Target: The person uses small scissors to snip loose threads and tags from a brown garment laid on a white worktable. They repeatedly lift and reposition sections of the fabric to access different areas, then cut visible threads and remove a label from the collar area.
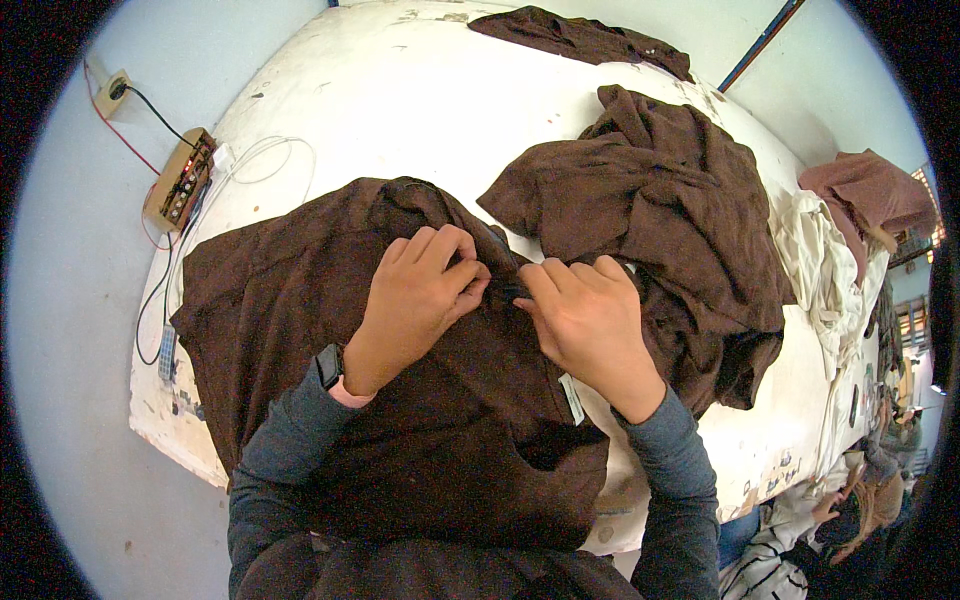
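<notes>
A dark brown garment (pixel 430 430) lies spread on the white table in front of me, its upper edge bunched near my hands. With thumb and fingers pinched together, my left hand (pixel 415 300) grips the cloth at that edge; a watch with a pink band is on its wrist. Close beside it, my right hand (pixel 590 325) is closed with its fingertips at the same edge. Between its thumb and index finger shows a small dark piece that I cannot make out. A pale label (pixel 571 399) sticks out of the garment below my right hand.
More brown garments lie in a crumpled heap (pixel 670 220) to the right, and another brown garment (pixel 580 38) at the far edge. White cloth (pixel 815 270) hangs at the right. A power strip (pixel 182 180) with cables sits at the left wall. Another person (pixel 850 510) is at lower right.
</notes>
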`<state>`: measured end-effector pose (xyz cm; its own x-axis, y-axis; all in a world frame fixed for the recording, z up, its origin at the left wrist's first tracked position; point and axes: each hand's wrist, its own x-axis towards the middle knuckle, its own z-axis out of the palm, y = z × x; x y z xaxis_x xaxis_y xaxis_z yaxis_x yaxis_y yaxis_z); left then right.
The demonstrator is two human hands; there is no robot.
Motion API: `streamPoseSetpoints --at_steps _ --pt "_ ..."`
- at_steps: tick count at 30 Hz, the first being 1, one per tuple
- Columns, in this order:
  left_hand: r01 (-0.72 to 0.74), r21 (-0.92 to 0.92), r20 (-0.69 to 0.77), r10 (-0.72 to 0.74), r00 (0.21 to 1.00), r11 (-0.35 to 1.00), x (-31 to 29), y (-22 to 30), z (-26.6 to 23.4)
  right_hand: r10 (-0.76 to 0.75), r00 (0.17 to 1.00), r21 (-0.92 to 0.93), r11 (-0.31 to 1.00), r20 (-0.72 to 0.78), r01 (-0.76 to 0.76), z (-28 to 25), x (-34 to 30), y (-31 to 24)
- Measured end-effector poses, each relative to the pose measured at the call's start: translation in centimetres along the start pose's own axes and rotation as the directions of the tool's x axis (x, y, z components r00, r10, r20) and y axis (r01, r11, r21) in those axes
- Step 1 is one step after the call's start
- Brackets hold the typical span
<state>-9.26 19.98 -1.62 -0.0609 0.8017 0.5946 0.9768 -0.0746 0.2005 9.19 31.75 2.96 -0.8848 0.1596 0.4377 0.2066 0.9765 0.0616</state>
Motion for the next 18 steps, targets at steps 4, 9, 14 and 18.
streamPoseSetpoints --at_steps 4,9,14,18 --pt "-0.003 0.016 -0.012 0.003 1.000 1.000 0.1 0.3 -0.1 -0.029 0.997 -0.070 0.997 0.072 0.034 0.0 0.8 -0.5" --pt "0.034 0.079 -0.002 -0.034 0.999 0.996 0.7 -1.1 -1.1 0.003 0.999 -0.025 1.000 0.050 -0.002 0.4 0.9 -0.3" --pt "0.241 0.202 -0.241 -0.190 0.952 0.949 2.0 -4.8 -5.3 0.243 0.968 0.183 0.956 -0.061 -0.228 -0.6 -0.4 0.9" --pt "0.277 0.206 -0.191 -0.240 0.952 0.938 1.8 -6.1 -6.4 0.509 0.858 0.438 0.789 -0.073 -0.431 -0.1 -1.9 1.6"
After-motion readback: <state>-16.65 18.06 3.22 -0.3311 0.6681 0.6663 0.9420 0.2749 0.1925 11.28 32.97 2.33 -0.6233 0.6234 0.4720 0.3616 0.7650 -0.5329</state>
